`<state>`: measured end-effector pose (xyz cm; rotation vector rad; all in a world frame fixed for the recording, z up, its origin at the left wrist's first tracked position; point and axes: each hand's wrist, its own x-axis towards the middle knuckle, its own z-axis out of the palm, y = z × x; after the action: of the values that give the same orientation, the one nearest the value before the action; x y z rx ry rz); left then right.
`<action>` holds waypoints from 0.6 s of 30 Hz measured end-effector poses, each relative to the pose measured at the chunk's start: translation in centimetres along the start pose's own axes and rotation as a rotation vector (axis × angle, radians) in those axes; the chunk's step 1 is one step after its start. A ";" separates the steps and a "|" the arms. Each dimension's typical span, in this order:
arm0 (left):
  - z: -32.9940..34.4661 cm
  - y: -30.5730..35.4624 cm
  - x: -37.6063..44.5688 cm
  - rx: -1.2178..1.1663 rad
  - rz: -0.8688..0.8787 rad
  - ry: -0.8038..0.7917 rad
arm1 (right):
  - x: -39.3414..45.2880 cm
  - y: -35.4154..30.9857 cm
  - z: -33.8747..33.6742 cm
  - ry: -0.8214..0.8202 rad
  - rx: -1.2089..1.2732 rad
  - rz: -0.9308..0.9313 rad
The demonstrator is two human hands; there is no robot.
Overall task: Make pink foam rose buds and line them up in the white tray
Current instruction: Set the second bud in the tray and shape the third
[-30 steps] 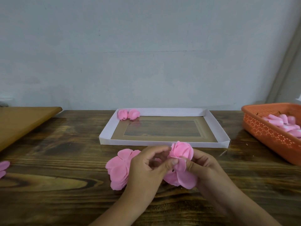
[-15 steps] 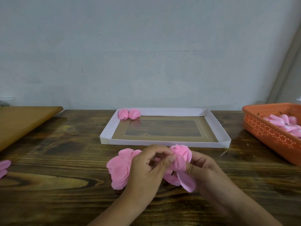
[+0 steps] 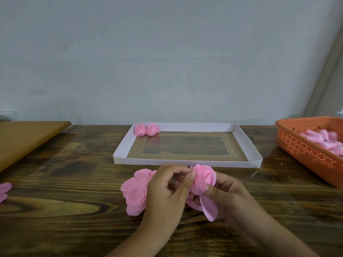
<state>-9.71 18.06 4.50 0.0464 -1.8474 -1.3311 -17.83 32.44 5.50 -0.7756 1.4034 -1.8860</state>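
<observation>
Spanning the view, the wooden surface (image 3: 55, 182) carries the white tray (image 3: 122, 145) with two finished buds (image 3: 146, 129) in its far left corner. Nearer, the left hand (image 3: 165, 197) and right hand (image 3: 228, 193) both pinch a half-folded pink bud (image 3: 203, 178) beside loose petals (image 3: 134, 190).

— What sits on the worktop (image 3: 55, 182)?
— Dark, grained wood. A white tray (image 3: 122, 145) lies flat at the far middle; an orange basket (image 3: 306, 154) stands at the right edge.
— And nearer?
— A stack of pink petals (image 3: 133, 191) lies just near of the tray. More pink petals (image 3: 4, 190) lie at the left edge, and a brown board (image 3: 24, 140) sits far left.
</observation>
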 end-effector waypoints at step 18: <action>-0.2 0.1 0.0 -0.046 -0.053 0.004 | 0.4 1.0 -0.1 0.058 -0.069 -0.075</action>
<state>-9.54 17.98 4.62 0.0744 -1.8230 -1.4086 -17.99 31.94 4.57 -0.8237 1.5014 -1.9398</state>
